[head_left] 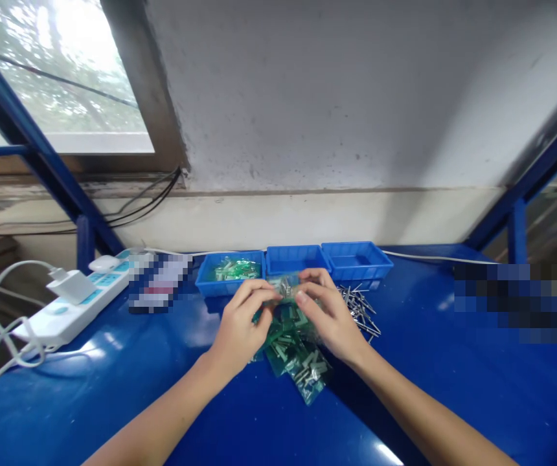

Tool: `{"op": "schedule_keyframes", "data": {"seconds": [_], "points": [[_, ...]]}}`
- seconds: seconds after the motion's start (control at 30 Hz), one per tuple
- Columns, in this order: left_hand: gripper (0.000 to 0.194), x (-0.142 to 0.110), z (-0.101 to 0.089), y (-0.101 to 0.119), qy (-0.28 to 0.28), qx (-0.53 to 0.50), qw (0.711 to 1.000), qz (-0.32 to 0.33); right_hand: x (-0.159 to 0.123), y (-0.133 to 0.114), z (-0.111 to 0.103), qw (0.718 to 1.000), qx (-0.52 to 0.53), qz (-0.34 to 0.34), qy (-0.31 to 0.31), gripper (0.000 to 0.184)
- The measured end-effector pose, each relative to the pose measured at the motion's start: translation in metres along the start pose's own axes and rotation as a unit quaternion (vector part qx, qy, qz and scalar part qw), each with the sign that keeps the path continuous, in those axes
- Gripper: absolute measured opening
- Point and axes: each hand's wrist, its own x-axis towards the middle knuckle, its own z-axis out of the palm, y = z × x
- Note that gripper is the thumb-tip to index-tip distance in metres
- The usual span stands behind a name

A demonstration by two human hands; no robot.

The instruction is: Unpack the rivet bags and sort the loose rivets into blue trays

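Note:
Between my two hands is a small clear plastic bag with shiny metal pieces showing inside. My left hand pinches its left side with thumb and fingertips. On the other side, my right hand grips the bag's right edge, fingers curled. Below them lies a pile of greenish clear plastic bags filled with small pale and metallic parts, partly hidden by my hands. Loose thin metal rods are heaped just right of my right hand.
Three blue bins stand in a row at the back: a left bin holding green bags, a middle bin and a right bin. A white power strip with cables and a phone-like pixelated item lie left on the blue table.

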Motion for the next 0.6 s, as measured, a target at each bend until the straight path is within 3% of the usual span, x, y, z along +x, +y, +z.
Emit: {"op": "schedule_keyframes", "data": {"seconds": [0.1, 0.2, 0.3, 0.37, 0.43, 0.5, 0.53, 0.6], "points": [[0.013, -0.001, 0.002, 0.000, -0.023, -0.006, 1.000, 0.000, 0.002, 0.000, 0.000, 0.999, -0.001, 0.039, -0.003, 0.025], [0.015, 0.002, 0.001, 0.000, -0.062, -0.160, 0.974, -0.145, 0.001, 0.003, 0.001, 0.997, -0.080, -0.014, 0.008, 0.020], [0.037, 0.008, -0.004, -0.002, -0.056, -0.363, 0.868, -0.333, -0.001, 0.008, 0.000, 0.977, -0.180, -0.111, -0.006, 0.025], [0.039, 0.011, -0.006, -0.003, -0.066, -0.430, 0.800, -0.414, -0.002, 0.011, -0.001, 0.959, -0.229, -0.163, -0.024, 0.027], [0.029, 0.014, -0.009, -0.002, -0.091, -0.437, 0.769, -0.458, -0.002, 0.012, -0.001, 0.943, -0.255, -0.210, -0.034, 0.030], [0.023, 0.018, -0.013, -0.002, -0.098, -0.399, 0.790, -0.455, -0.002, 0.011, -0.001, 0.934, -0.253, -0.251, -0.031, 0.033], [0.021, 0.020, -0.016, -0.003, -0.079, -0.357, 0.825, -0.430, -0.002, 0.010, -0.001, 0.934, -0.243, -0.260, -0.024, 0.033], [0.020, 0.026, -0.027, -0.009, 0.011, -0.214, 0.918, -0.334, 0.000, 0.008, -0.003, 0.946, -0.207, -0.249, 0.004, 0.030]]}}
